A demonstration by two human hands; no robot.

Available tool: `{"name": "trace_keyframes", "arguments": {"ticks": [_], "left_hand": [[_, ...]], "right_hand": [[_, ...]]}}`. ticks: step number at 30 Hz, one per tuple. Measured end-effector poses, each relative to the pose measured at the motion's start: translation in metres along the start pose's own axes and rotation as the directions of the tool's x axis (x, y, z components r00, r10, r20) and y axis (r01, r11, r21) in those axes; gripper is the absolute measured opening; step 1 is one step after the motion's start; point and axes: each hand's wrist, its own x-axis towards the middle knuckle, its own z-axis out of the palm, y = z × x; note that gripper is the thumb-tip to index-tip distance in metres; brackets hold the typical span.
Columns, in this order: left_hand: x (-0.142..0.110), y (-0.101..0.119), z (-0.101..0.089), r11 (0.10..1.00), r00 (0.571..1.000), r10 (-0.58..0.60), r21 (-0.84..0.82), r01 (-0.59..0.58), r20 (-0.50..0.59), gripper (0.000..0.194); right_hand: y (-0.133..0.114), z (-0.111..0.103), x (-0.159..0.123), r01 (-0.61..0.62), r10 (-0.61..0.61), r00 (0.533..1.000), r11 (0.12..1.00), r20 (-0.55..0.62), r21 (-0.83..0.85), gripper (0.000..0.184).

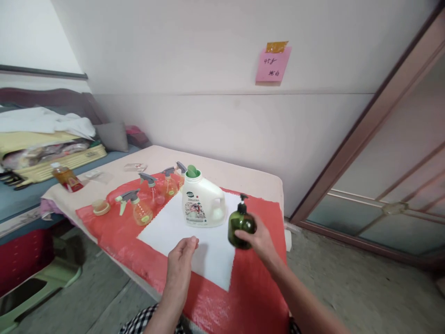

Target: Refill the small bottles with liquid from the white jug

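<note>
The fingers of the right hand are closed around the side of a green pump bottle, with the thumb lying across its front. This bottle leans slightly, its black pump is up, and it appears over the right border of a white sheet; I cannot tell whether its base touches there. The left hand is in front of the sheet's middle, its fingers curled, the thumb close to them with a narrow space; I cannot tell if they are fully closed.

Between the hands and the wall, a white jug stands upright on the sheet, with a green piece in its mouth. The sheet lies on a glossy red cover, which is wrinkled at the left. There stand four spray bottles in a slanting row, and a small round object lies near them.

Under the cover is a pale bench with rounded corners, placed along the wall. At its left end an amber bottle is tilted. The wall is whitish, and a pink note is taped on it.

To the left is a bed with a grey pillow and a yellow case; below, a red chair. To the right, a brown-framed door has cloudy panes. The floor is grey.
</note>
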Motion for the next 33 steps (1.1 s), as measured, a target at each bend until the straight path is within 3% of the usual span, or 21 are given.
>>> {"name": "trace_keyframes", "arguments": {"ticks": [3, 9, 12, 15, 20, 26, 27, 29, 33], "left_hand": [[0.004, 0.000, 0.002, 1.000, 1.000, -0.017, 0.004, 0.017, 0.018, 0.049], [0.013, -0.006, 0.002, 0.999, 0.999, -0.046, 0.006, 0.046, 0.012, 0.046], [0.015, -0.007, 0.001, 0.998, 0.999, -0.050, 0.038, 0.049, 0.015, 0.045], [0.014, -0.004, 0.002, 0.998, 0.999, -0.047, 0.051, 0.046, 0.018, 0.043], [0.011, 0.002, 0.004, 0.999, 0.999, -0.029, 0.016, 0.028, 0.027, 0.038], [0.011, 0.000, 0.004, 0.999, 1.000, 0.023, -0.022, -0.023, -0.009, 0.036], [0.011, -0.001, 0.004, 0.999, 0.999, 0.029, -0.017, -0.029, -0.023, 0.035], [0.012, -0.002, 0.002, 0.999, 0.998, 0.042, -0.001, -0.042, -0.052, 0.035], [0.008, -0.002, 0.000, 0.997, 0.993, 0.065, 0.037, -0.062, -0.096, 0.031]], "right_hand": [[0.009, -0.013, 0.053, 0.074, -0.134, 0.969, 0.959, -0.207, -0.274, 0.071], [0.042, -0.019, 0.152, -0.014, -0.124, 0.919, 0.938, -0.375, -0.345, 0.086], [0.056, -0.015, 0.171, -0.033, -0.108, 0.912, 0.943, -0.397, -0.332, 0.087], [0.062, -0.015, 0.169, -0.013, -0.112, 0.922, 0.948, -0.371, -0.317, 0.087], [0.054, -0.015, 0.123, 0.071, -0.167, 0.944, 0.945, -0.284, -0.319, 0.083], [0.044, 0.005, -0.003, 0.167, -0.183, 0.983, 0.935, -0.020, -0.312, 0.068], [0.044, 0.010, -0.024, 0.210, -0.197, 0.978, 0.926, 0.074, -0.315, 0.063], [0.045, 0.020, -0.058, 0.277, -0.238, 0.959, 0.905, 0.157, -0.321, 0.058], [0.060, 0.034, -0.088, 0.333, -0.295, 0.943, 0.861, 0.157, -0.384, 0.049]]}}
